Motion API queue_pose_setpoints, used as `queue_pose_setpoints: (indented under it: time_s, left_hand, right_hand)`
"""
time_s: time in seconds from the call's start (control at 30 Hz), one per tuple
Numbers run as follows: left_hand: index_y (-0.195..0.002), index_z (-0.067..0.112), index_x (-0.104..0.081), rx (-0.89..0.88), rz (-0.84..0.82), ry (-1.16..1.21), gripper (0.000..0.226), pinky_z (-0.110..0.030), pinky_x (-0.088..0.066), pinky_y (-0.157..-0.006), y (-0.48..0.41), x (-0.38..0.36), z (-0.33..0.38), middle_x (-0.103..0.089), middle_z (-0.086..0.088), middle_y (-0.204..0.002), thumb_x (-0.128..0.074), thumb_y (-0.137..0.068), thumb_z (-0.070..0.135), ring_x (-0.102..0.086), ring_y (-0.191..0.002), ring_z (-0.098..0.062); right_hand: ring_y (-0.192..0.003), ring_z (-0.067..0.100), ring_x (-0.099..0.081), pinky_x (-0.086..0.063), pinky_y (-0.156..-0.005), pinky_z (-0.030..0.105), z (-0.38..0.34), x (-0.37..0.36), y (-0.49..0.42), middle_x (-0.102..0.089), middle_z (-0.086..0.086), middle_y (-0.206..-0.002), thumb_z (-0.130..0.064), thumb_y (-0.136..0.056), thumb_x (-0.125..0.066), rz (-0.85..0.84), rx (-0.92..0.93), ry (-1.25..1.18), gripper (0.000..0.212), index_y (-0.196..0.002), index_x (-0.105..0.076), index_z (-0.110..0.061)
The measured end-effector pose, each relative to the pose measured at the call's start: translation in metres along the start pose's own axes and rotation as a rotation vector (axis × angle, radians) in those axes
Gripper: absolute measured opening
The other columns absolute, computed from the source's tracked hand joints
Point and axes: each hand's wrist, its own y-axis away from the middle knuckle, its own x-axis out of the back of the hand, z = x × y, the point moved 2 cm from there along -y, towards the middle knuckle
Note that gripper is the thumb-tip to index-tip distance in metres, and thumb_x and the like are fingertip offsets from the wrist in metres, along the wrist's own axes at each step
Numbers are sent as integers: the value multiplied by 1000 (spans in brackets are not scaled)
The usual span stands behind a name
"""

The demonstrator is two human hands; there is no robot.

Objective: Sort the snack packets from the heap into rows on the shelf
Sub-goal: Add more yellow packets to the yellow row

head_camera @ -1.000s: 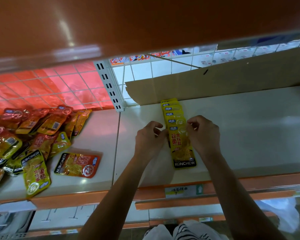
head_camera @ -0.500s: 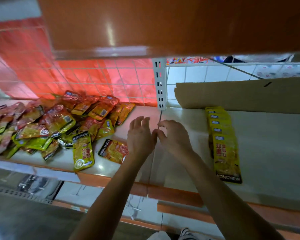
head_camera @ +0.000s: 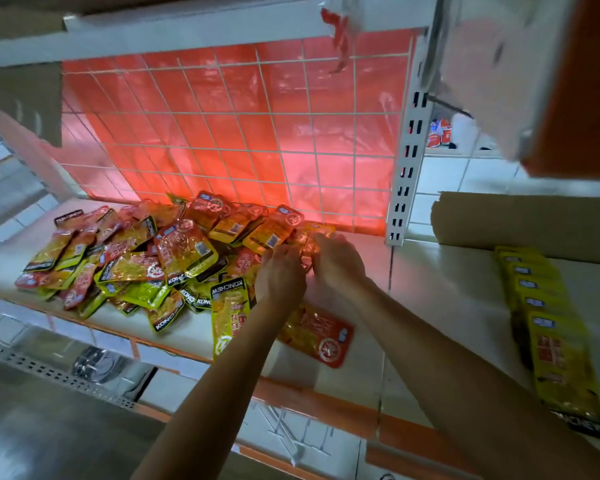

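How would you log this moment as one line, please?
both hands at heap edge | grasp unclear | yellow row laid

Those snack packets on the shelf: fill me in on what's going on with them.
A person is sorting them by hand. Both the left hand and right hand are at the right edge of the heap of packets, fingers around an orange packet near the wire back panel. A single row of yellow packets already lies overlapped on the next shelf section, right of the slotted upright. One red-cornered packet lies loose near the shelf's front edge. Most of the heap remains unsorted.
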Motion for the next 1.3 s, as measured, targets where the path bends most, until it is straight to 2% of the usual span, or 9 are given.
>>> queue_pose_setpoints:
  time_s: [0.1, 0.2, 0.37, 0.57, 0.7, 0.87, 1.03, 1.17, 1.3]
  left_hand:
    - [-122, 13, -54, -62, -66, 6, 33, -32, -31, -105, -15, -1, -2, -60, -5, -125, -49, -91, 8, -51, -121, -24]
    - [-123, 15, -52, -27, -95, -60, 29, -33, -41, -99, -22, -6, 0, -57, -4, -126, -51, -94, 13, -45, -124, -26]
    - [-129, 8, -53, 101, -96, -150, 33, -37, -44, -98, -18, -12, 6, -38, -15, -141, -39, -100, 15, -30, -136, -34]
    - [-124, 9, -57, -5, -4, -206, 34, -38, -42, -97, -12, -15, 11, -49, -9, -137, -35, -99, 13, -33, -132, -33]
    - [-117, 11, -55, -127, 66, -151, 30, -37, -40, -91, -3, -17, 17, -59, -9, -119, -32, -99, 16, -44, -119, -30]
    - [-111, 12, -50, -185, 161, 19, 23, -32, -46, -69, 4, -12, 34, -62, -5, -107, -29, -102, 18, -62, -97, -23]
    - [-96, 1, -57, 73, 183, 550, 25, -32, -33, -58, 5, 3, 40, -65, -21, -90, -39, -101, 17, -62, -81, -38]
    - [-86, 11, -57, 280, 6, 1101, 18, -28, -52, -51, 11, 1, 38, -66, -10, -82, -55, -96, 25, -64, -66, -17]
    - [-82, 19, -59, 342, -81, 1250, 13, -28, -55, -53, 21, -3, 32, -67, -3, -76, -72, -84, 17, -66, -57, -8]
  right_hand:
    - [-120, 31, -46, -41, -93, 37, -5, -9, -12, -47, 9, -133, -41, -100, -29, -34, -77, 33, 39, -130, -50, -27]
    - [-114, 31, -50, -44, -87, 37, -4, -11, -11, -53, 12, -126, -32, -99, -32, 11, -104, 43, 37, -123, -56, -17]
    - [-116, 34, -45, -46, -86, 39, -1, -5, -4, -52, 14, -122, -35, -100, -39, 67, -77, 147, 33, -119, -63, -22]
    - [-112, 35, -44, -43, -86, 39, 15, 3, 6, -48, 16, -120, -36, -98, -43, 93, -89, 185, 34, -120, -62, -19]
    - [-109, 35, -45, -40, -88, 38, 33, 10, 16, -49, 16, -120, -39, -97, -44, 135, -80, 249, 35, -117, -63, -18]
    - [-101, 30, -53, -43, -77, 36, 53, 18, 36, -59, 9, -108, -43, -97, -39, 256, -86, 278, 36, -111, -66, -23]
    - [-105, 28, -54, -41, -80, 37, 56, 16, 49, -59, 7, -111, -55, -84, -52, 276, -189, 269, 49, -108, -57, -13]
    - [-111, 28, -50, -40, -84, 37, 55, 15, 52, -55, 8, -119, -43, -80, -58, 262, -219, 202, 50, -118, -48, -11]
    - [-117, 32, -44, -40, -92, 40, 57, 26, 54, -47, 11, -126, -40, -82, -60, 134, -203, 178, 45, -125, -54, -29]
